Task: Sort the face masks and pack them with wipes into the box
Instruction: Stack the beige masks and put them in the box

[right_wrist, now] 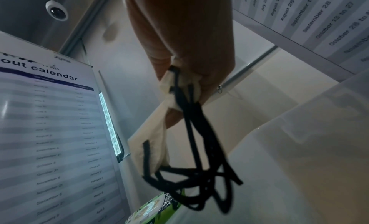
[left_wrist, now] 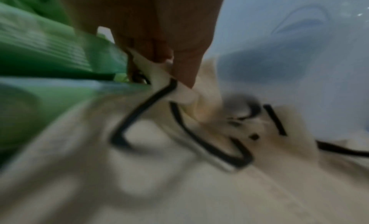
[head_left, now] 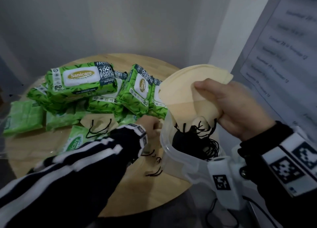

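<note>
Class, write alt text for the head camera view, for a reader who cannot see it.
A right hand grips a stack of cream face masks with black ear loops above a clear plastic box, while the left hand pinches another mask on a round wooden table. Green wipe packs lie piled behind.

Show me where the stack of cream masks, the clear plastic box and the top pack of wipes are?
stack of cream masks (head_left: 187, 89), head view, on the flat cream face above the thumb.
clear plastic box (head_left: 165, 148), head view, on its near left rim.
top pack of wipes (head_left: 80, 77), head view, on its white lid label.
</note>
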`<action>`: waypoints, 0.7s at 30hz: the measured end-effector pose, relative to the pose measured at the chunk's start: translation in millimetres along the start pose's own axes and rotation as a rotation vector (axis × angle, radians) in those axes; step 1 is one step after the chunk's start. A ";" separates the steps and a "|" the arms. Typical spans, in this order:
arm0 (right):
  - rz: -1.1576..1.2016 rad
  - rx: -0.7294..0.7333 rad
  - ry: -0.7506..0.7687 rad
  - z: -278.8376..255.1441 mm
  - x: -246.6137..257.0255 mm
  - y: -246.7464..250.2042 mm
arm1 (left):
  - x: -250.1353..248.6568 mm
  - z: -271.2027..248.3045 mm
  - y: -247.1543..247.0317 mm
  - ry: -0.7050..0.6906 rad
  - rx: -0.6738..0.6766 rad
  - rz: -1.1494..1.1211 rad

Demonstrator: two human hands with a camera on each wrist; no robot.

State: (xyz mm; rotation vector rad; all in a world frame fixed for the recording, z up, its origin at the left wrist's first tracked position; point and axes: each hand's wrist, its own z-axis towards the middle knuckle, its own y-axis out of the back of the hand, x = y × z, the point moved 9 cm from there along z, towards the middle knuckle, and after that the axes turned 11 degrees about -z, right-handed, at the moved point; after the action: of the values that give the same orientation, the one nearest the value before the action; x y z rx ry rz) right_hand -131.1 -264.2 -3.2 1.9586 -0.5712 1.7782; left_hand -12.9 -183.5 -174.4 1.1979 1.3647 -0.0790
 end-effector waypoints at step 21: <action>-0.040 0.041 -0.155 -47.7 -50.5 -30.9 | -140.9 -166.8 179.5 -0.571 0.124 -1.112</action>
State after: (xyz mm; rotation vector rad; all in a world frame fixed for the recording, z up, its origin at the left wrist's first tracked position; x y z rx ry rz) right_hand -157.2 -210.9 -50.7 2.1340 -0.5461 1.6362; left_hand -52.0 -69.0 81.0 0.3211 1.3485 -1.2033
